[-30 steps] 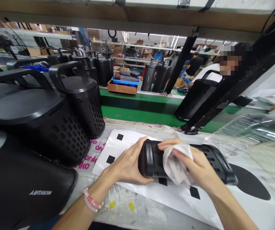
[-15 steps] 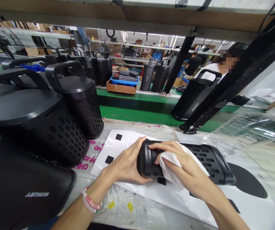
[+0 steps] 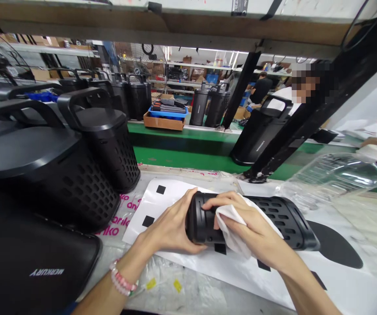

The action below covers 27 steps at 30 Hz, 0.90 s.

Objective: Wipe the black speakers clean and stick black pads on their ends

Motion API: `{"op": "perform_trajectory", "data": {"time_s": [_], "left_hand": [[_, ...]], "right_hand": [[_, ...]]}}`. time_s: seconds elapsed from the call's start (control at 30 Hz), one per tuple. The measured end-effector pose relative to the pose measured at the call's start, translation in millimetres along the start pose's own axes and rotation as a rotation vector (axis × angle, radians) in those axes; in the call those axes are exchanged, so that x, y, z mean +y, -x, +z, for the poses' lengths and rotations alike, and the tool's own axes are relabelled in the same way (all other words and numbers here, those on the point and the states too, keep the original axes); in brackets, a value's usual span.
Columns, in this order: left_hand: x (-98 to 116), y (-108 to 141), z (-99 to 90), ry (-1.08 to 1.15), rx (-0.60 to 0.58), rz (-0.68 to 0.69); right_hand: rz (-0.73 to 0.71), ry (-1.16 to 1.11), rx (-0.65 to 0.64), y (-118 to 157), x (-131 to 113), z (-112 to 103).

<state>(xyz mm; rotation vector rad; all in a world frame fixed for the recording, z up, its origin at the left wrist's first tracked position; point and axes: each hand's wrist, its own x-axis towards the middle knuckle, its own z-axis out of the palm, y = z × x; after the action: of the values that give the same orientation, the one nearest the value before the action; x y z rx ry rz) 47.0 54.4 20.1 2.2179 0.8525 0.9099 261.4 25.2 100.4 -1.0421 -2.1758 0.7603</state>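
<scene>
A black housing with a slotted grille (image 3: 273, 214) lies on its side on a white sheet with black squares (image 3: 155, 199). My left hand (image 3: 175, 225) is wrapped round its near-left end, thumb below and fingers above. In my right hand (image 3: 247, 218) is a white cloth (image 3: 232, 229), pinched between thumb and fingers. The right fingertips rest on the housing's smooth dark side, close to my left hand. Part of the cloth and the middle of the housing are hidden behind the right hand.
Large black speaker-like units with handles (image 3: 96, 144) crowd the left side, one marked MERKURY (image 3: 44, 258). A clear plastic bottle (image 3: 336, 175) lies at right. Beyond a slanted black post (image 3: 293, 127) stands another unit (image 3: 257, 131) on the green surface (image 3: 175, 146). A person (image 3: 280, 98) is behind it.
The view has shifted slightly, so everything sits a little further left. Both hands keep nearly the same places on the housing, and the cloth stays in the right hand.
</scene>
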Motion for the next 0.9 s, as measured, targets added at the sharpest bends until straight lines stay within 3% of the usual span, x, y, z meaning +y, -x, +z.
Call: {"op": "perform_trajectory", "data": {"time_s": [0.9], "left_hand": [[-1.9, 1.5, 2.0, -0.008, -0.005, -0.018]], "right_hand": [[0.082, -0.006, 0.002, -1.1, -1.8, 1.9]]}}
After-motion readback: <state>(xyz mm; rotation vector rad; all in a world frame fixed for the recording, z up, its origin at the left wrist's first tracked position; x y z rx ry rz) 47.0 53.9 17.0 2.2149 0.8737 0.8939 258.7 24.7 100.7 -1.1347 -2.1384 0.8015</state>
